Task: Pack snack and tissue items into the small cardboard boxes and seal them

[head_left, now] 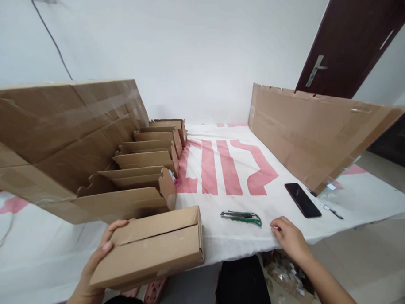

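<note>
Step in hand, as I judge it: handling the closed carton [152, 245], with the left hand [97, 257] pinching its left end, thumb on top. Carton is tilted, sticking out past the near edge of the surface [212, 247]; can't tell if its far side rests on the cloth. Right hand [287, 237] is at the near edge, right of centre, holding nothing big, fingers curled with the tips close to the thumb; can't tell if that grip is pressed together or pinching something small. Top flaps meet at a dark seam; can't tell if it's taped. Next move probably calls for steadying the carton's unsupported right end and keeping the seam reachable. Utility knife [242, 217] lies just left of the right hand, handle end toward it; can't tell if the blade is out. Smartphone [302, 200] and pen [333, 212] take the near right, by the foot of the right cardboard panel [306, 129]. Row of open cardboard bins [137, 194] runs along the left cardboard panel [57, 133] toward the far edge; the nearest bin sits just behind the carton, so leftward room is tight. Best open room: mid-surface, between bins and right panel, back to the far edge.
</note>
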Tool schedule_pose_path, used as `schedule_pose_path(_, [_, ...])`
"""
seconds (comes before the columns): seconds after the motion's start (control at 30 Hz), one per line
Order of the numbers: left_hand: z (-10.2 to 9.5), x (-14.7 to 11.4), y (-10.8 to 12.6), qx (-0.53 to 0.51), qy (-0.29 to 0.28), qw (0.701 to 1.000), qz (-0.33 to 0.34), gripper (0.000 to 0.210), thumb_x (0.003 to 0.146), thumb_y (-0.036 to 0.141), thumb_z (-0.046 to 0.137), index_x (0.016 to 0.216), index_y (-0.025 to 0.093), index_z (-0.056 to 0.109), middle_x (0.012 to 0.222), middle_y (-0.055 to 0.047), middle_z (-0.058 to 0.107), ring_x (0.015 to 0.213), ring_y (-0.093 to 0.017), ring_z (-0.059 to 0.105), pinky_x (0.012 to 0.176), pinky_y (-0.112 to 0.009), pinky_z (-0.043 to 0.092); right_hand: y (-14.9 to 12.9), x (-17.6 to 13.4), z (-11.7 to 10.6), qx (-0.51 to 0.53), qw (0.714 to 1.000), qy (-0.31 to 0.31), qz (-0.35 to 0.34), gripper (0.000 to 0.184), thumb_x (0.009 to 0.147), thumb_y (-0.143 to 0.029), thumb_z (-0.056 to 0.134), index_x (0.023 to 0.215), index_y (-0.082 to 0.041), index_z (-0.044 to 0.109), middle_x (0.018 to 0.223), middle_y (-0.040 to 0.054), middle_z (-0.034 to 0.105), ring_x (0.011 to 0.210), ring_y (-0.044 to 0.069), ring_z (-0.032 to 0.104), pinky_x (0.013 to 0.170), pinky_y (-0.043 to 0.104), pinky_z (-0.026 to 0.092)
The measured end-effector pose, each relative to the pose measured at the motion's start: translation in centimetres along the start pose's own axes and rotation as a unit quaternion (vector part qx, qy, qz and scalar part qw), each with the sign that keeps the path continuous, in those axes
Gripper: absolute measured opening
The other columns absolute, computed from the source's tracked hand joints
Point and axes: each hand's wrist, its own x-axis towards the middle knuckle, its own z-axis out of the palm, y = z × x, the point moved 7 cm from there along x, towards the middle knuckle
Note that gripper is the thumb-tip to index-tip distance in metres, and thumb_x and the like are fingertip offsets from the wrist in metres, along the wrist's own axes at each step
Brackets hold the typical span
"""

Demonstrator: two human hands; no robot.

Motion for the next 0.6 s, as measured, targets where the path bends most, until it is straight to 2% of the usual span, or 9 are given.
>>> schedule_pose_path(0.17, [0.3,-0.1,0.1,-0.005,0.001,1.0,0.003,0.062,0.044,0.053,0.084,0.097,0.031,0.063,0.112,0.002,0.067,0.115,-0.032,0.054,0.076,-0.028,0.051,-3.9,2.4,0.3,0.003,0.996,-0.022,-0.081,0.017,0.078,-0.015,0.054,0.09,-0.022,0.063,0.1,0.0064,0.066,0.102,0.024,0.058,0.093,0.037,0.045])
schedule_pose_path(0.27, [0.5,-0.1,0.2,-0.013,0.003,1.0,0.009,0.063,0.042,0.052,0.085,0.097,0.029,0.063,0.11,0.001,0.066,0.11,-0.03,0.054,0.077,-0.027,0.051,-5.2,3.0,1.4,0.001,0.993,-0.041,-0.115,0.028,0.073,-0.009,0.057,0.098,-0.021,0.063,0.103,0.0072,0.067,0.102,0.025,0.058,0.093,0.037,0.045])
schedule_pose_path(0.43, [0.3,-0.1,0.0,-0.018,-0.016,0.999,0.024,0.059,0.051,0.052,0.083,0.101,0.028,0.064,0.115,-0.002,0.064,0.107,-0.03,0.056,0.08,-0.029,0.052,-5.0,3.7,2.5,0.002,0.992,-0.041,-0.118,0.034,0.075,-0.006,0.048,0.103,-0.018,0.064,0.104,0.009,0.067,0.103,0.024,0.059,0.096,0.038,0.044])
schedule_pose_path(0.6, [0.3,0.0,0.1,-0.009,-0.02,0.999,0.037,0.057,0.05,0.052,0.083,0.098,0.028,0.066,0.114,-0.002,0.066,0.106,-0.03,0.06,0.076,-0.029,0.053,-3.4,5.2,2.9,0.034,0.997,-0.033,-0.062,0.025,0.086,-0.021,0.044,0.103,-0.021,0.063,0.092,0.0048,0.071,0.079,0.019,0.066,0.078,0.033,0.052])
